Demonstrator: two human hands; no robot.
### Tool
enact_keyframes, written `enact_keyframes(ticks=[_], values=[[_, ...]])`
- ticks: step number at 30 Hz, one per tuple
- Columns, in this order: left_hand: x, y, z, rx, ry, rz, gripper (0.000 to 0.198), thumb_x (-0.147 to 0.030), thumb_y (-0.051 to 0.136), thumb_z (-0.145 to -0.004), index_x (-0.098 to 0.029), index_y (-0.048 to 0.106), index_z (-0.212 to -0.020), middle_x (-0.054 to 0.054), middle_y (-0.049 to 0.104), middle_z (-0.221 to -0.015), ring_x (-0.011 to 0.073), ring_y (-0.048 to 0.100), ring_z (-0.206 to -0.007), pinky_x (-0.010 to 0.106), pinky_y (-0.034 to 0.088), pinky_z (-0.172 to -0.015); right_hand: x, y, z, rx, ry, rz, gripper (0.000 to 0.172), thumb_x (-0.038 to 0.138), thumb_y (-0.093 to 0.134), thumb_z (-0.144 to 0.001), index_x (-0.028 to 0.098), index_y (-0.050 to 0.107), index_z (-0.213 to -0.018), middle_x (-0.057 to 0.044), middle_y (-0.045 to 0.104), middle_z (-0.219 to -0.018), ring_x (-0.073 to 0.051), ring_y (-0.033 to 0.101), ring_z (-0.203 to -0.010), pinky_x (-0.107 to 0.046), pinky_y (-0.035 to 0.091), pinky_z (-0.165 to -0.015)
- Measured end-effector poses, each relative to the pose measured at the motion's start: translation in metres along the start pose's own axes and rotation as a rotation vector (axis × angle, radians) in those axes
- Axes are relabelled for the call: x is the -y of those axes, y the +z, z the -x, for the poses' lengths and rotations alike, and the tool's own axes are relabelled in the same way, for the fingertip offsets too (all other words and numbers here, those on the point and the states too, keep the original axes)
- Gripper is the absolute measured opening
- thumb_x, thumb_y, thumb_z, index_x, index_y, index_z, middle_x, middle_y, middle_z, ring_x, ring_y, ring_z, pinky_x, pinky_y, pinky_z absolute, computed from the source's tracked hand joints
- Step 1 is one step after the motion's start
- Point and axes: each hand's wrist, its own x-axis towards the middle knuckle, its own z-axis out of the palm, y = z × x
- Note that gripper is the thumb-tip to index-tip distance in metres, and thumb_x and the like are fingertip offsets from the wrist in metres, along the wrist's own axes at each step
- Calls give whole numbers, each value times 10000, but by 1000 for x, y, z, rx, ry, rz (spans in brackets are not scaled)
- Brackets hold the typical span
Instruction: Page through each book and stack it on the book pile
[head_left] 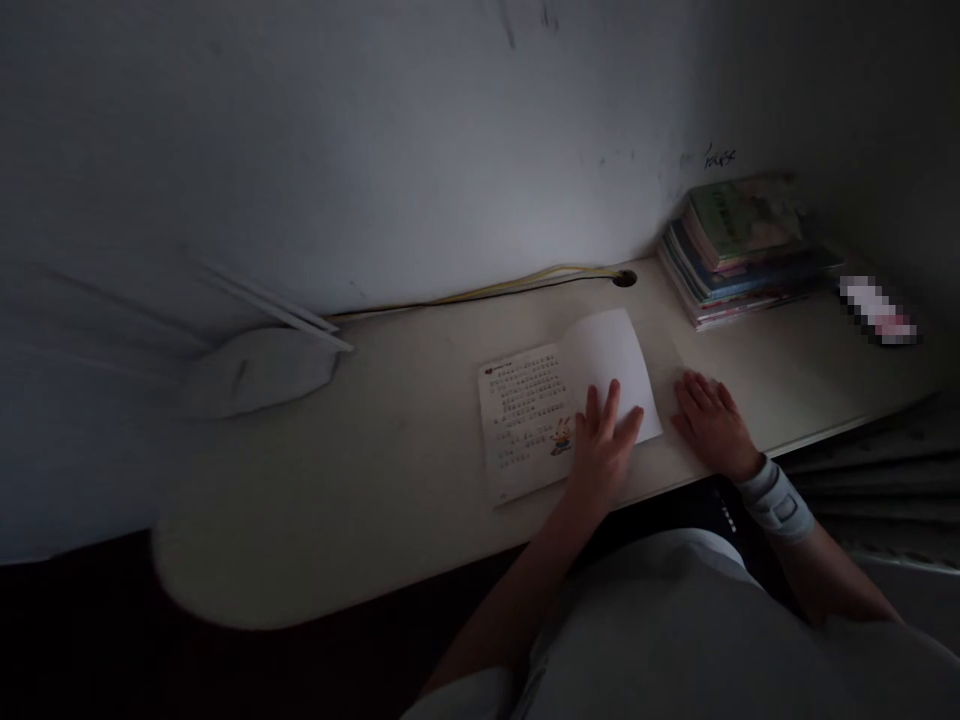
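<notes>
An open booklet (525, 420) lies on the pale desk (360, 490), its left page covered in printed text with a small cartoon rabbit near the lower corner. The right side shows a blank white page (611, 350), slightly curved. My left hand (606, 440) rests on this page close to the fold, its fingers spread and nothing in its grasp. Just right of the booklet, my right hand (712, 420) lies flat on the desktop, fingers extended, with a grey band (776, 500) around the wrist.
Against the wall at the back right stands a stack of books (750, 240). Beside it is a blurred-out phone-like object (877, 310). Yellow and black cables (525, 280) run along the wall to a round hole (625, 279). A white object (262, 370) sits at the left.
</notes>
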Motion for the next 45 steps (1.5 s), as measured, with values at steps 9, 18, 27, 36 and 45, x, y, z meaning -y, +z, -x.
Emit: enact_keyframes(ticks=[9,18,27,36,45], values=[[-8,-10,-5,156,-107,-68,411,-101,434,-875,-254,575,-1229,117,309,-1511,372,178,-1407,655,303,-1010,2,-1,-1,-1,11,-1,445,288,353,-939,102,494,-1319,-168,433,-1424,-282,391,-1325,-495,276,-1077],[-25,-8,-13,213,-85,-85,450,-117,423,-883,-270,523,-1294,126,340,-1494,375,194,-1403,699,288,-988,2,-1,0,-8,1,-23,488,365,376,-943,79,478,-1326,-189,434,-1418,-301,381,-1328,-508,274,-1075],[-33,-20,-5,292,-10,-141,460,-119,411,-882,-243,505,-1315,134,347,-1488,378,211,-1397,704,298,-982,1,0,0,-14,13,-24,496,374,372,-943,92,462,-1341,-185,430,-1423,-291,383,-1329,-494,263,-1081],[-38,-22,-4,347,14,-124,485,-127,402,-883,-249,462,-1348,141,350,-1486,361,232,-1393,739,259,-970,3,-1,-1,-30,21,-40,519,393,345,-948,74,457,-1343,-217,431,-1412,-303,403,-1312,-505,266,-1071],[5,-45,-61,392,44,-104,455,-335,394,-943,-140,432,-1353,182,396,-1445,273,470,-1246,406,433,-950,2,-1,-1,9,26,-3,540,439,390,-931,74,478,-1320,-226,416,-1420,-321,387,-1318,-515,277,-1062]])
